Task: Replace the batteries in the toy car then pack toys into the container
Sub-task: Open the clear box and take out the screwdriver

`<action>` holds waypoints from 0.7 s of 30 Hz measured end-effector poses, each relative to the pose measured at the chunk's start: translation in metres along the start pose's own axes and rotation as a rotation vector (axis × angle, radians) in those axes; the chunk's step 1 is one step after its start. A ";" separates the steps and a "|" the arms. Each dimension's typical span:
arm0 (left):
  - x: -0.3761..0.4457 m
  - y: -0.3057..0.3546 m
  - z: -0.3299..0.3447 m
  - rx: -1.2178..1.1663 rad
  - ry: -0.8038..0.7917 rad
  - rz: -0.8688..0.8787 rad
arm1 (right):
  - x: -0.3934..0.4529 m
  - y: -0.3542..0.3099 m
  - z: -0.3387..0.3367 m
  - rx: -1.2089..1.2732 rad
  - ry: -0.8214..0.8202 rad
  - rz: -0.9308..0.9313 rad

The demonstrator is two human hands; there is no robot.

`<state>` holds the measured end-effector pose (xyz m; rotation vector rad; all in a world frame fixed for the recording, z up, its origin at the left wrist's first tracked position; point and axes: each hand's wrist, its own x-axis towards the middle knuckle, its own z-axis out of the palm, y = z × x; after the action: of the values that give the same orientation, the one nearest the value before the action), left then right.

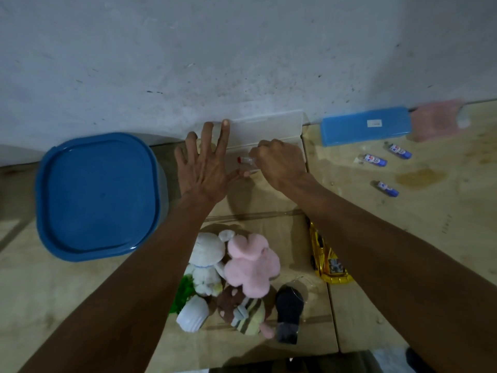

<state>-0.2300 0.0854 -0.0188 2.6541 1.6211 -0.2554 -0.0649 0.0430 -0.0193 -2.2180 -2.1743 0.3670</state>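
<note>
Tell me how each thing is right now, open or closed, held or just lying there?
Blue container: lid on, closed.
Clear box: lid up, open.
Left hand: flat, fingers spread, holding nothing.
Right hand: closed on a small red-tipped tool.
Three batteries: lying loose.
Gold toy car: lying untouched.
Plush toys: piled, not packed.
Blue case: closed.

Three batteries (387,168) lie loose on the desk (443,211), along with one gold toy car (326,261) and one blue flat case (365,125). One blue-lidded container (98,195) stands there. The plush toys (231,281) number about four; the heap hides an exact count.
</note>
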 end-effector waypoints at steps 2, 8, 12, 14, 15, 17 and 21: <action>0.001 0.001 -0.003 -0.006 -0.022 -0.008 | -0.001 0.002 0.001 0.029 0.018 -0.032; 0.002 0.006 -0.007 -0.038 -0.071 -0.047 | -0.025 0.008 -0.007 0.354 0.520 0.015; 0.001 0.012 -0.011 -0.060 -0.081 -0.068 | -0.047 0.018 -0.031 0.760 0.632 0.228; 0.000 0.016 -0.013 -0.082 -0.086 -0.078 | -0.067 0.030 -0.043 0.854 0.626 0.353; -0.001 0.018 -0.015 -0.092 -0.090 -0.084 | -0.079 0.037 -0.047 0.897 0.593 0.424; -0.003 0.024 -0.018 -0.112 -0.103 -0.102 | -0.104 0.052 -0.050 1.042 0.506 0.573; -0.011 0.042 -0.024 -0.137 -0.066 -0.145 | -0.151 0.083 -0.047 1.292 0.378 0.792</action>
<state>-0.1943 0.0591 0.0038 2.4077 1.7454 -0.2237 0.0236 -0.1015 0.0353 -1.8614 -0.4152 0.8962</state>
